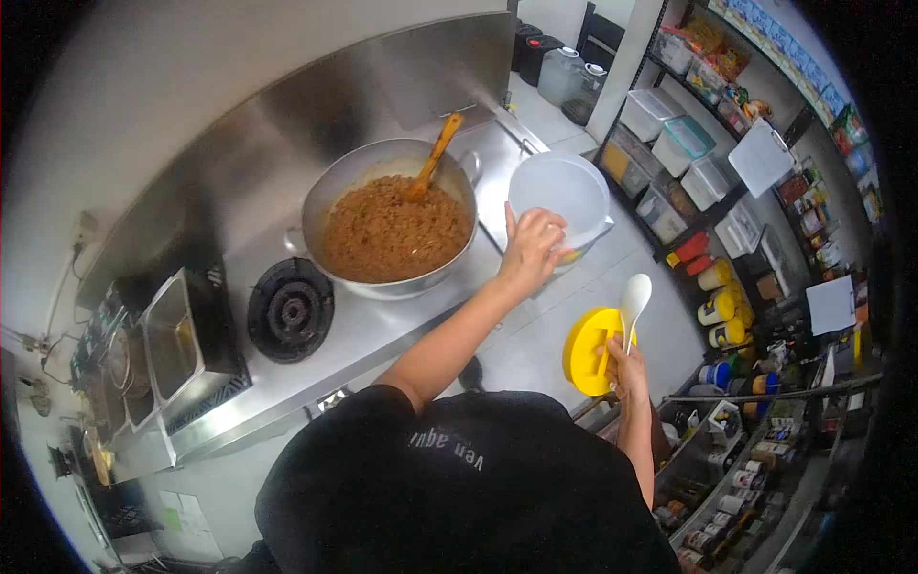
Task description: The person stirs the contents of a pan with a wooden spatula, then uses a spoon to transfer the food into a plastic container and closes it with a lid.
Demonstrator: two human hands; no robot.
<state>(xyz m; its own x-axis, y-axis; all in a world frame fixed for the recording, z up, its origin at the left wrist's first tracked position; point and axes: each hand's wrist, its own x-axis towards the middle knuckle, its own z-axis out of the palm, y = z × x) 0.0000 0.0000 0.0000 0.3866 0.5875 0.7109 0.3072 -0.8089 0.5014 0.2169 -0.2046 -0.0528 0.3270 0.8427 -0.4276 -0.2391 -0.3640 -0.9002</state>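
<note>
My left hand [535, 244] is at the near rim of a whitish plastic tub [559, 194], its fingers bent against the edge. In my right hand [626, 368] are a white spoon [635, 298] and a yellow lid [585, 352] with a raised bar across it. The spoon stands up over the lid's edge. Left of the tub, a large metal pot [387, 279] holds brown crumbly food [382, 234]. A wooden spoon [438, 153] leans in the food, its handle pointing up and right.
A black burner [291, 310] lies left of the pot on the steel stove top [368, 335]. Metal trays [177, 335] stand farther left. Shelves of containers [684, 143] line the right side. Jugs [559, 75] stand on the floor at the back.
</note>
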